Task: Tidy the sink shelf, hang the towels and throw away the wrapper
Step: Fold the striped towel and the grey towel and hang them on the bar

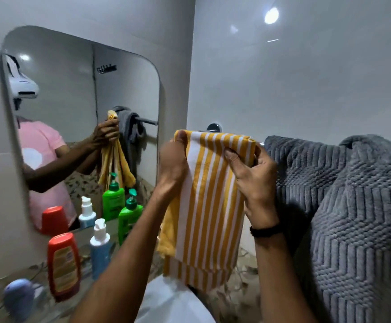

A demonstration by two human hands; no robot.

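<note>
A yellow and white striped towel (209, 206) hangs folded in front of the wall, its top edge level with the towel bar. My left hand (172, 169) grips its upper left corner and my right hand (252, 183) pinches its upper right corner. The chrome mount of the towel bar (213, 127) shows just behind the top edge. A thick grey textured towel (343, 217) is draped over the bar to the right, touching the striped one. No wrapper is visible.
On the glass shelf (85, 250) under the mirror (80, 127) stand a red bottle (64, 264), a white and blue pump bottle (100, 248) and a green pump bottle (129, 215). A blue round object (18, 297) lies lower left. The white sink (166, 301) is below.
</note>
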